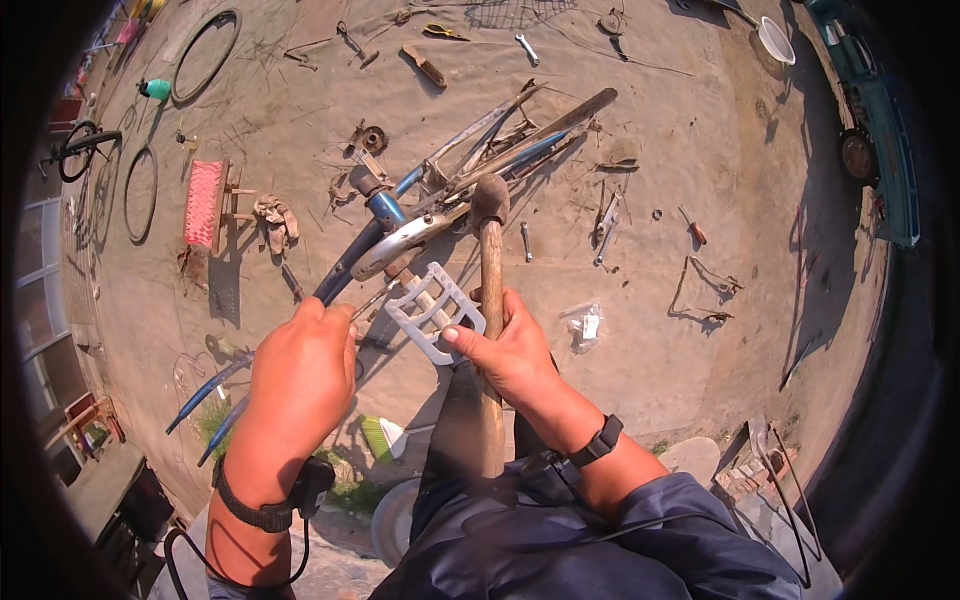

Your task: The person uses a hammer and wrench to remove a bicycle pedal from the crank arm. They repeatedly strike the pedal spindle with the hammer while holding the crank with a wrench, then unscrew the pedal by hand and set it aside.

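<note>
My left hand (pixel 305 365) is closed around a slim metal tool (pixel 374 300) whose tip reaches toward a grey plastic pedal (pixel 408 318). My right hand (pixel 510 355) grips a wooden-handled hammer (pixel 490 200) upright, its head away from me, with the thumb on the pedal's right side. Just beyond lies a worn blue bicycle frame (pixel 385 208) with a silver curved part (pixel 388 258) and rusty fittings. Blue fork-like tubes (pixel 200 395) extend to the left below it. Where the tool meets the pedal, the contact is unclear.
Scattered wrenches (pixel 526 241), pliers (pixel 446 32), a bracket (pixel 690 285) and a plastic bag (pixel 585 326) lie around. A pink-topped stool (pixel 205 202), gloves (pixel 277 222) and tyres (pixel 140 195) are left. A teal vehicle (pixel 880 200) stands right; a green brush (pixel 380 437) lies near my legs.
</note>
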Demonstrator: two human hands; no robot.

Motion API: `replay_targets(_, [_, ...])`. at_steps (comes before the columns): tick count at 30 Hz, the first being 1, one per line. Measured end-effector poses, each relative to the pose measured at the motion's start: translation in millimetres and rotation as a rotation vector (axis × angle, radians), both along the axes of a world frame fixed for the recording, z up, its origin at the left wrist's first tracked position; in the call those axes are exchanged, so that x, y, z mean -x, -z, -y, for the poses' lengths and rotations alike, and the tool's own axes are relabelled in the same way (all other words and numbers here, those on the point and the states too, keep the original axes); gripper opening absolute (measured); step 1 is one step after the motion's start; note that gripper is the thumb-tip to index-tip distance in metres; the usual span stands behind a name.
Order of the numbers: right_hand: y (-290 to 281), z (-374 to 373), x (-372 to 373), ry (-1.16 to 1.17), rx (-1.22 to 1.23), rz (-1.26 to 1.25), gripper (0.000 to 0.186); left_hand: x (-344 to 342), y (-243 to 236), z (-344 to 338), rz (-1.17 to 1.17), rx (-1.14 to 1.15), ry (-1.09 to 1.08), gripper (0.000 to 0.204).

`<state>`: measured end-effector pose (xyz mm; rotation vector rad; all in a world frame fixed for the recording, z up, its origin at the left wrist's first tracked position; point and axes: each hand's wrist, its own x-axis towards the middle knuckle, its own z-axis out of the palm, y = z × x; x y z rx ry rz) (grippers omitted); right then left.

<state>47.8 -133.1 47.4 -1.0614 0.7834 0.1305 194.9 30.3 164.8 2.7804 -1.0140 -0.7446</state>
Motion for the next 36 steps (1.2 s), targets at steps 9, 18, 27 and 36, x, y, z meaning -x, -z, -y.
replay_targets(9, [5.2, 4.4, 1.3, -0.013, 0.050, 0.009, 0.060, 18.6, 44.5, -19.7, 0.018, 0.184, -0.059, 0.018])
replay_targets(18, [8.5, 4.2, -0.2, 0.036, -0.077, 0.043, 0.055, 19.9, 70.2, -22.2, -0.039, 0.323, -0.135, 0.013])
replay_targets(27, [7.0, 10.9, 1.1, 0.018, -0.056, 0.035, 0.059, 16.5, 28.8, -48.1, -0.224, 0.603, -0.524, 0.013])
replay_targets(36, [11.8, 11.3, 2.4, 0.039, -0.104, 0.055, 0.054, 24.0, 20.9, -40.1, -0.429, 0.993, -0.829, 0.016])
